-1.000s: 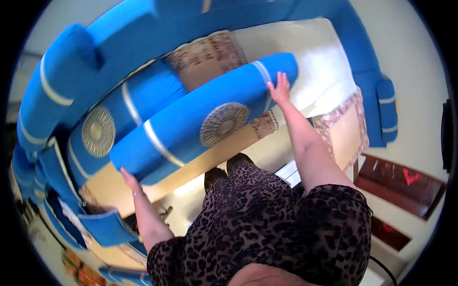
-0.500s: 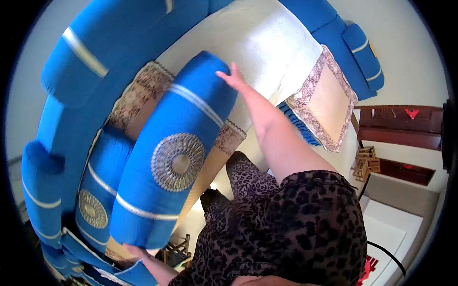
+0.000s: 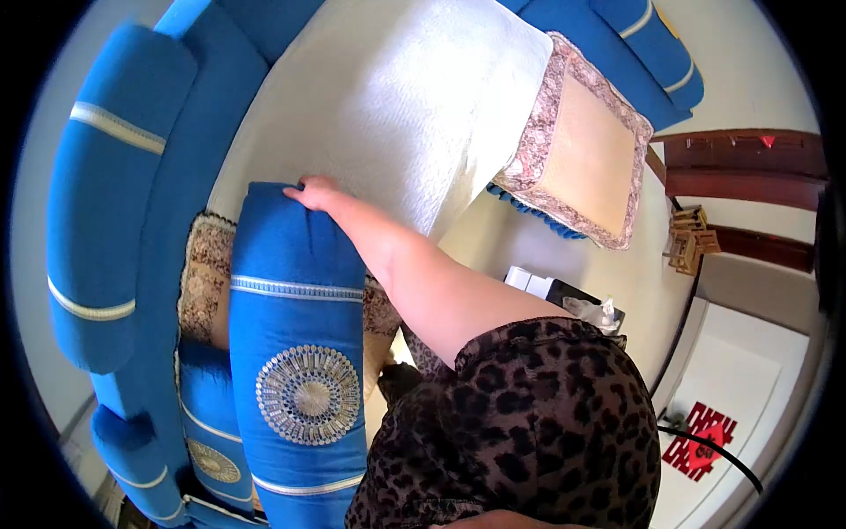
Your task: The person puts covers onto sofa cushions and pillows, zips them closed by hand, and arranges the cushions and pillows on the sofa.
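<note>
A long blue cushion (image 3: 304, 331) with pale trim bands and a round silver-and-cream medallion runs down the left-centre of the view. My right hand (image 3: 315, 194) grips its far corner, with fabric creasing below the fingers. The near end of the cushion runs out of the bottom of the frame. My left hand is out of view. Under and beside the cushion lies a patterned beige seat cover (image 3: 204, 273). A second blue cushion (image 3: 211, 441) with a similar medallion rests to its left.
A curved blue sofa (image 3: 167, 220) wraps round the left side, with a white cover (image 3: 379, 97) on its seat. Another patterned pad (image 3: 586, 145) lies at upper right. Small wooden stools (image 3: 690, 240) stand by the wall. A black-and-white object (image 3: 551, 289) with clear plastic is beside my arm.
The long cushion has swung from a slant to nearly upright in view and shifted down-left. My right hand moved left and down with it; my left hand has left the frame.
</note>
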`<state>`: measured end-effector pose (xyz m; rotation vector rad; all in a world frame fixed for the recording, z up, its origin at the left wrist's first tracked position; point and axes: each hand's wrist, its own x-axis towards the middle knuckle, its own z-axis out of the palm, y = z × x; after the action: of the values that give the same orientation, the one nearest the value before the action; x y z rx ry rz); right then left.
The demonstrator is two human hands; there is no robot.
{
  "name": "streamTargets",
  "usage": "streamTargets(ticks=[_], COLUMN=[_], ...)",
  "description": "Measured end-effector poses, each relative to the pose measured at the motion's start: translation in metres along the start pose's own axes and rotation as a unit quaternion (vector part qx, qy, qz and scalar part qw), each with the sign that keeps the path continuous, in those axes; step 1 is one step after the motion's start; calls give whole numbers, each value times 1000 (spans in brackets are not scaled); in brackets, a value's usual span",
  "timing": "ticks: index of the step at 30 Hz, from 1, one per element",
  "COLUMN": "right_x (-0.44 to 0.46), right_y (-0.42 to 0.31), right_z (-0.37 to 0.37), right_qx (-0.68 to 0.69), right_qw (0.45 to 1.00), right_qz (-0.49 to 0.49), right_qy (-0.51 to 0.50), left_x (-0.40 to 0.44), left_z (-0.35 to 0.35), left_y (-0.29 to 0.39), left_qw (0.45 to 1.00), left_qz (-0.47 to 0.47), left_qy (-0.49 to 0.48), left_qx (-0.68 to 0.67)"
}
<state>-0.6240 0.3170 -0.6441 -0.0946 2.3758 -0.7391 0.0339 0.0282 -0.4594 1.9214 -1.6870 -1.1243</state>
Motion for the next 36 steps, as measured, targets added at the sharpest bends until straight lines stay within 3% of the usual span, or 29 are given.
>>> streamTargets(ticks=[5, 8, 9, 12, 13, 15, 16, 19, 20, 22, 24, 25, 26, 28, 29, 30, 32, 34, 36], right_x=[-2, -33, -36, -88, -111, -153, -185, -218, -222, -301, -368, -393, -414, -447, -475, -490, -494, -511, -523], right_y=[71, 104, 121, 164, 185, 232, 260, 414, 476, 492, 506, 528, 551, 603, 601, 618, 646, 646, 681], right_z=[6, -7, -4, -43, -63, -110, -130, -130, -125, -163, -189, -189, -189, -179, -181, -185, -215, -254, -284], right_qx=[108, 198, 310, 403, 373, 375, 454, 417, 414, 374, 442, 423, 393, 426, 430, 433, 446, 468, 446], right_qw=[988, 970, 940, 889, 889, 880, 844, 805, 773, 754, 698, 686, 681, 634, 612, 589, 545, 509, 508], right_qz=[-91, -78, -57, -3, -10, 40, 75, 68, 78, 210, 285, 287, 305, 321, 348, 372, 374, 343, 379], right_qy=[65, 116, 127, 219, 266, 290, 275, 417, 475, 497, 486, 518, 537, 560, 565, 572, 603, 636, 632], left_x=[-2, 0, 2, 11, 14, 18, 21, 31, 33, 33, -9, -31, -45, -100, -91, -126, -196, -255, -276], left_z=[30, 45, 47, 53, 53, 62, 68, 93, 107, 141, 204, 237, 261, 315, 315, 342, 404, 453, 511], left_y=[56, 87, 97, 124, 132, 148, 157, 182, 190, 207, 242, 259, 268, 298, 312, 328, 356, 375, 396], left_qw=[997, 992, 990, 980, 977, 967, 961, 936, 924, 906, 916, 918, 895, 897, 876, 903, 889, 828, 817], left_qz=[68, 123, 139, 193, 210, 246, 265, 332, 359, 387, 320, 283, 326, 281, 358, 290, 198, 245, 285], left_qy=[-9, -21, -26, -39, -46, -61, -72, -118, -131, -170, -242, -274, -303, -341, -323, -318, -408, -494, -494], left_qx=[17, 17, 18, 7, 3, 5, 6, 12, 15, 12, -25, -41, 1, -23, 9, -1, -61, -104, -84])
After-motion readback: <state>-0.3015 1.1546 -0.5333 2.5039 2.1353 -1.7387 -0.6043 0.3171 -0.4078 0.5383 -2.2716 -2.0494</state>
